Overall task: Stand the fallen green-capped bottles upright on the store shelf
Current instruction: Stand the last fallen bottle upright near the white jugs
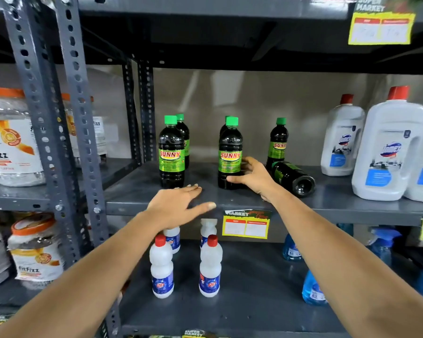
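Clearly the right hand (250, 178) is the nearer one: the fallen bottle (292, 178) lies just beside it, to its right, on the same grey metal shelf (142, 191). Its long axis runs front to back and slightly skewed, round base toward the shelf edge, capped end pointing back toward the upright bottle behind (278, 145), where the cap itself is hidden. That right hand is wrapped around the lower body of a standing bottle (230, 154), thumb across the front below the label and fingers round the far side, so it grips that bottle and not the fallen one. The left hand (178, 208) is open, palm down, fingers spread, at the shelf's front edge; whether it actually rests on the metal is hard to tell. It holds nothing and is well apart from the fallen bottle.

All these bottles are smooth dark plastic cylinders with narrowing shoulders, ribbed bright green caps and glossy green wrap labels. To my eye, the next move calls for the right hand to let go and reach right to tip the last one up onto its base
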### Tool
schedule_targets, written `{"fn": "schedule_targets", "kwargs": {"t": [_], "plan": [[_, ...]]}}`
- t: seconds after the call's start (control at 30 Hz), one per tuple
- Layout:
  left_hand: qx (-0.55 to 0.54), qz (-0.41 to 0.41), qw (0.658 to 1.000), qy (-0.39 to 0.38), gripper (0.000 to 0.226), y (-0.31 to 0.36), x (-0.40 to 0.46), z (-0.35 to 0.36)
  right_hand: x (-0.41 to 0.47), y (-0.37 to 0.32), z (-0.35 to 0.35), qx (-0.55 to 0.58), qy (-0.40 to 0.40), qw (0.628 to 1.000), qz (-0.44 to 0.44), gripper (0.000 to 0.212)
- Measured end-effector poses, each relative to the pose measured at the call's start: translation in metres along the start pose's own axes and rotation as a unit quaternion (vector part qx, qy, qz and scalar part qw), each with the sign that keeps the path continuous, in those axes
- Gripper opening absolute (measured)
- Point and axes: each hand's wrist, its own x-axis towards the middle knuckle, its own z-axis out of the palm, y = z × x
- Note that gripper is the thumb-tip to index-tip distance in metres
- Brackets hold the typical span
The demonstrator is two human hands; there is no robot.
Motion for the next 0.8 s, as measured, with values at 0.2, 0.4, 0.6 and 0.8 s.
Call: {"fn": "schedule_targets", "kwargs": {"t": [0.2,0.4,0.6,0.8], "plan": [[-0.158,-0.066,0.985,-0.005,0.105,0.044,0.012,-0.015,-0.008,-0.005,-0.024,-0.075,0.119,0.983,-0.118,0.041],[-0.031,0.019,0.999,-0.037,0.086,0.133,0.036,-0.013,-0.014,-0.009,-0.089,-0.406,0.211,0.889,-0.019,0.037],[0.052,0.046,0.997,-0.017,0.08,0.149,0.059,0.002,-0.003,-0.007,-0.139,-0.292,0.066,0.93,0.215,0.07],[0.024,0.038,0.999,-0.01,0.089,0.142,0.057,0.005,0.007,0.003,-0.148,-0.208,-0.013,0.938,0.276,0.057]]}}
